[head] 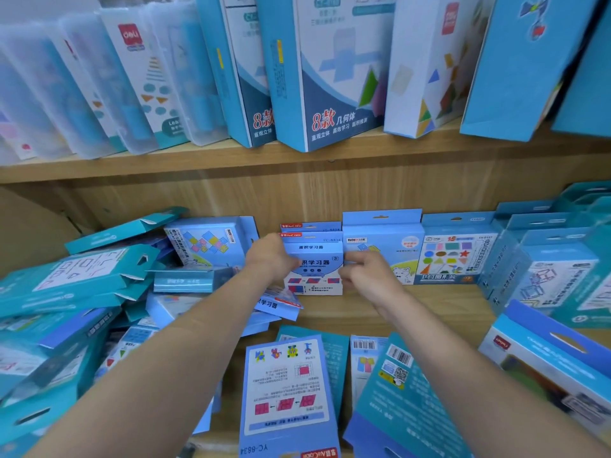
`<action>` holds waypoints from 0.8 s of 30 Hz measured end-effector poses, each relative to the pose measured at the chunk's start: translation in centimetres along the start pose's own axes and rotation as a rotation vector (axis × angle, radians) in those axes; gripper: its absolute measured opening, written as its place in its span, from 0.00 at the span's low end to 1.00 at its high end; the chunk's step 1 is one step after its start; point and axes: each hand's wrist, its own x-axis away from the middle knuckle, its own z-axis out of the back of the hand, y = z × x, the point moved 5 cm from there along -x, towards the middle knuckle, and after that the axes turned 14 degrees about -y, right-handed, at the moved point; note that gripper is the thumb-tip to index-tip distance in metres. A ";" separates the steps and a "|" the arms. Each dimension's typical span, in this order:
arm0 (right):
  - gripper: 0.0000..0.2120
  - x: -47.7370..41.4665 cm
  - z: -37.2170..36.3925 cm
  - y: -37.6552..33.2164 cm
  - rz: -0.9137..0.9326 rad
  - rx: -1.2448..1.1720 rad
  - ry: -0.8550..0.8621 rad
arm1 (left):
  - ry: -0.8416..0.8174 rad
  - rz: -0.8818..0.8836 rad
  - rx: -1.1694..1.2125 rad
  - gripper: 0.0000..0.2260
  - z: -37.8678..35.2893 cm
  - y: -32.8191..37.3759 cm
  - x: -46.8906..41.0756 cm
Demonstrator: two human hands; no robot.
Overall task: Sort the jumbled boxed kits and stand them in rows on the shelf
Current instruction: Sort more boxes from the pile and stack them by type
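Observation:
A blue-and-white boxed kit (pixel 315 271) stands upright at the back middle of the wooden shelf (pixel 357 309), in front of two matching boxes (pixel 310 228). My left hand (pixel 272 259) grips its left edge and my right hand (pixel 365 271) grips its right edge. To its right, more upright kits form a row: a light blue box (pixel 383 246) and a shapes box (pixel 453 256). A same-type kit (pixel 277 304) lies flat just below my left hand.
A jumbled heap of teal and blue boxes (pixel 76 292) fills the left side. Loose boxes (pixel 287 391) lie flat at the front, and more (pixel 549 352) at the right. Tall kits (pixel 330 71) stand on the upper shelf.

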 end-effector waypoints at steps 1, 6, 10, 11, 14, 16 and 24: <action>0.11 0.3 0.1 -0.4 -0.020 0.131 -0.006 | -0.003 0.006 -0.020 0.16 0.0 0.1 0.1; 0.17 3.5 -1.4 -3.7 0.113 0.684 -0.059 | -0.035 0.018 -0.095 0.16 0.3 0.4 0.6; 0.22 4.6 -5.6 -4.1 0.220 0.853 -0.398 | -0.089 -0.004 -0.226 0.11 1.1 0.7 1.7; 0.22 4.4 -6.1 -3.9 0.237 0.908 -0.395 | -0.089 -0.028 -0.266 0.10 1.4 0.8 2.2; 0.20 3.5 -7.1 -3.5 0.295 0.972 -0.358 | 0.042 -0.138 -0.416 0.06 2.7 0.4 5.0; 0.17 3.1 -7.4 -3.5 0.321 1.007 -0.310 | 0.166 -0.236 -0.465 0.13 3.6 -0.4 7.7; 0.11 3.0 -6.1 -4.7 0.353 0.774 -0.051 | 0.294 -0.360 -0.514 0.18 4.0 -6.7 13.4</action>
